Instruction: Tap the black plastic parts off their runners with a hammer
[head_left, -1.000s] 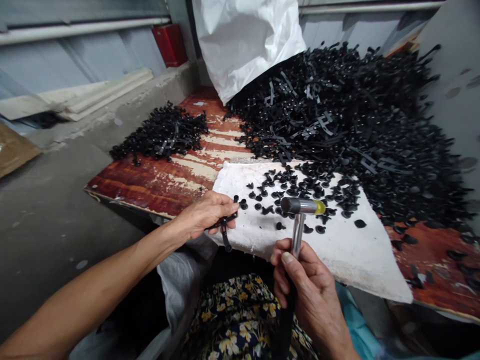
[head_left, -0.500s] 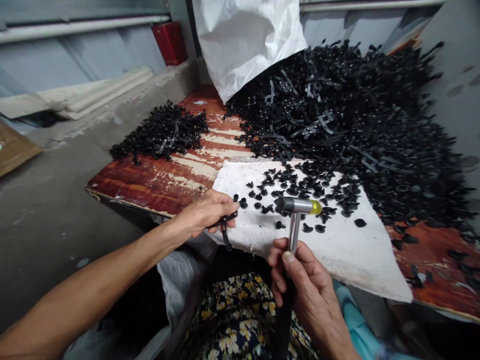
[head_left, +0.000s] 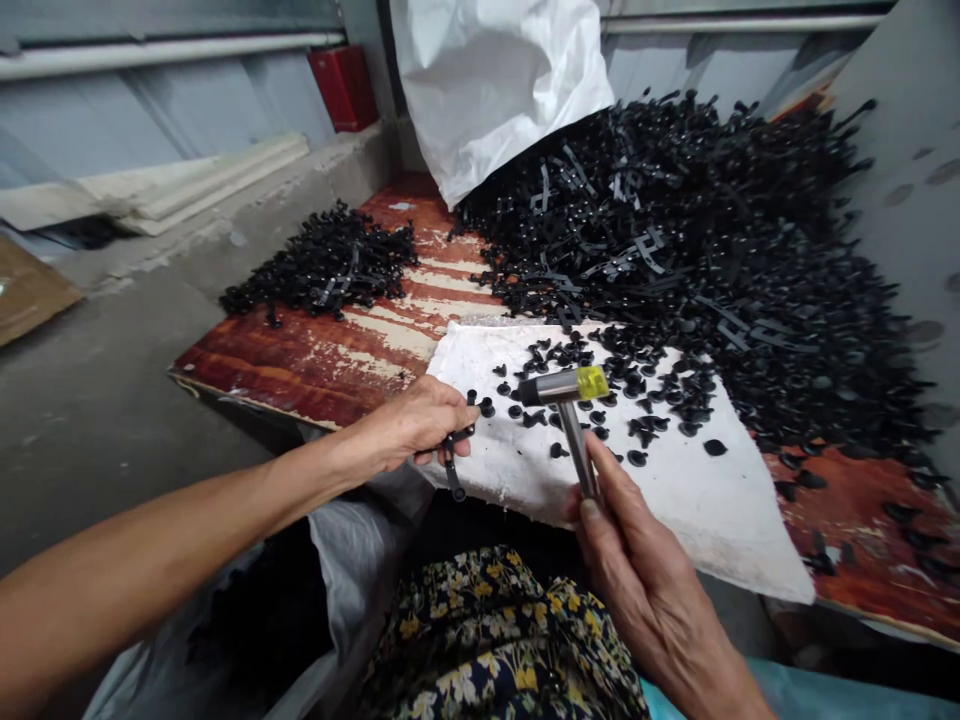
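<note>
My left hand (head_left: 411, 422) is closed on a black plastic strip part (head_left: 452, 455) at the left edge of a white block (head_left: 697, 510). My right hand (head_left: 637, 570) grips the handle of a small metal hammer (head_left: 564, 392) with a yellow tip. The hammer head hovers over the block, tilted left toward the held part. Several small black round caps (head_left: 622, 385) lie scattered on the block's top.
A huge heap of black plastic parts (head_left: 720, 230) covers the worn red board (head_left: 315, 355) behind and to the right, spilling from a white sack (head_left: 487, 80). A smaller pile (head_left: 322, 262) sits at the board's left. Concrete floor lies to the left; floral fabric covers my lap.
The hammer head has swung left and slightly up, toward my left hand; my right hand has turned with it. My left hand stays put on the part.
</note>
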